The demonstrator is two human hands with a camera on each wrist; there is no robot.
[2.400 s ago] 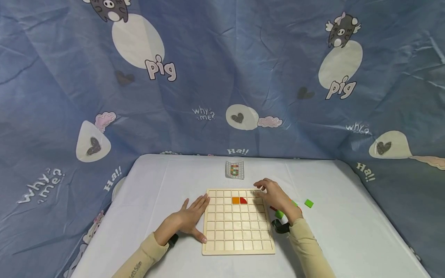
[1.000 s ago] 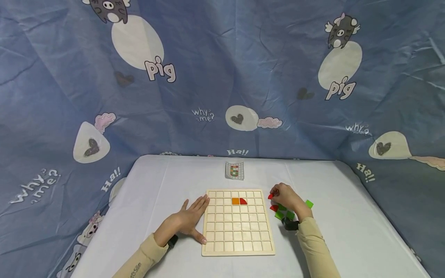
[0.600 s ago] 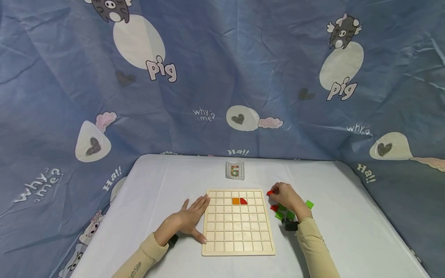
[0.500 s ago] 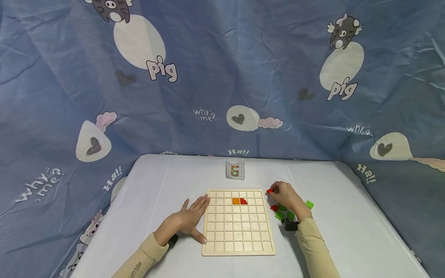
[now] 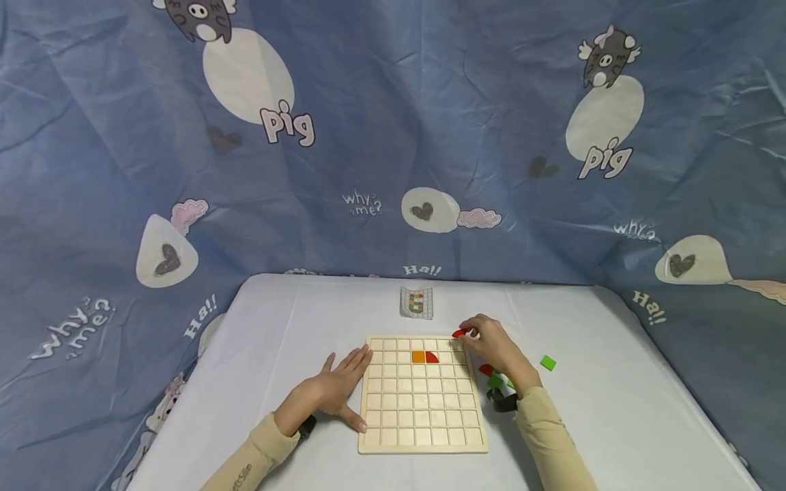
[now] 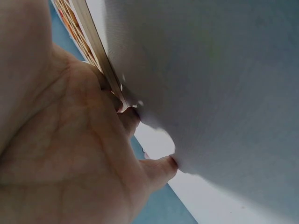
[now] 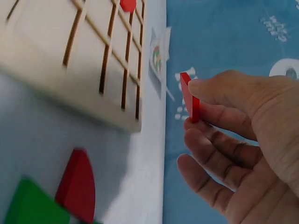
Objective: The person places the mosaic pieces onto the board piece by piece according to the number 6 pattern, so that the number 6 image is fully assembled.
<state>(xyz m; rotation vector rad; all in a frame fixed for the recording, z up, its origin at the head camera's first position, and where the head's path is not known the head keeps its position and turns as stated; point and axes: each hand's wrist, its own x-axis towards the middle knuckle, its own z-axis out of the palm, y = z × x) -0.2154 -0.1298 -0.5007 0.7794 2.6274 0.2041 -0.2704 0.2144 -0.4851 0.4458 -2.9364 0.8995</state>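
A light wooden grid board (image 5: 405, 402) lies on the white table. In its upper part sit an orange square tile (image 5: 418, 356) and, touching it on the right, a red quarter-circle tile (image 5: 432, 356). My left hand (image 5: 334, 389) rests with spread fingers against the board's left edge. Between thumb and fingers my right hand (image 5: 491, 344) pinches another red quarter-circle tile (image 7: 190, 98), held above the board's upper right corner. The right wrist view shows that tile nearly edge-on, the other fingers loosely bent below it.
Right of the board, partly under the right wrist, lie a loose red tile (image 5: 486, 369) and green tiles (image 5: 495, 381). A single green square (image 5: 548, 363) sits farther right. Behind the board lies a small paper card (image 5: 416, 303) with a coloured grid pattern.
My right hand first moved from the board to the loose tiles and picked up a red one. Now it has come back left with it, over the board's corner. The left hand stays put.
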